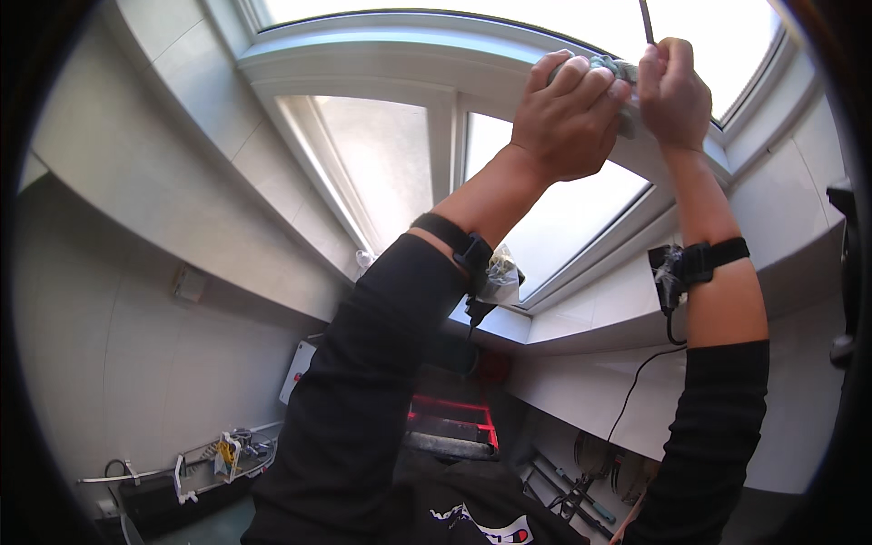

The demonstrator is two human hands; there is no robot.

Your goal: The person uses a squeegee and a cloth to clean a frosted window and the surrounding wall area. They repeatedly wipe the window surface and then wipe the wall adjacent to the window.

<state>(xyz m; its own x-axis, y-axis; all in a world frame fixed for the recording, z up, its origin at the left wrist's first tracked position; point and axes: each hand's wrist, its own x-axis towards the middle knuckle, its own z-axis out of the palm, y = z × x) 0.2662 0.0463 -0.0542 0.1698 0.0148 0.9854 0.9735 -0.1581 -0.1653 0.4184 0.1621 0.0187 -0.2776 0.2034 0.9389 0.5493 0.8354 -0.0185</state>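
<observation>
My left hand [571, 112] grips a bunched grey-green cloth [605, 66] against the white window frame [388, 51], high in front of me. Part of the cloth hangs below the fingers, and the rest is hidden by the hand. Close beside it on the right, my right hand [674, 95] is closed around a thin dark rod [646, 20]. The rod rises past the top edge of the view, so its far end is out of sight. The cloth's right end reaches the fingers of this hand; whether they hold it too I cannot tell.
Below stands a red-framed step ladder [455, 412]. A wire shelf [228, 456] with small items hangs at the lower left. Several long-handled tools [579, 501] are at the lower right. A black cable [633, 388] trails from the device on my right forearm.
</observation>
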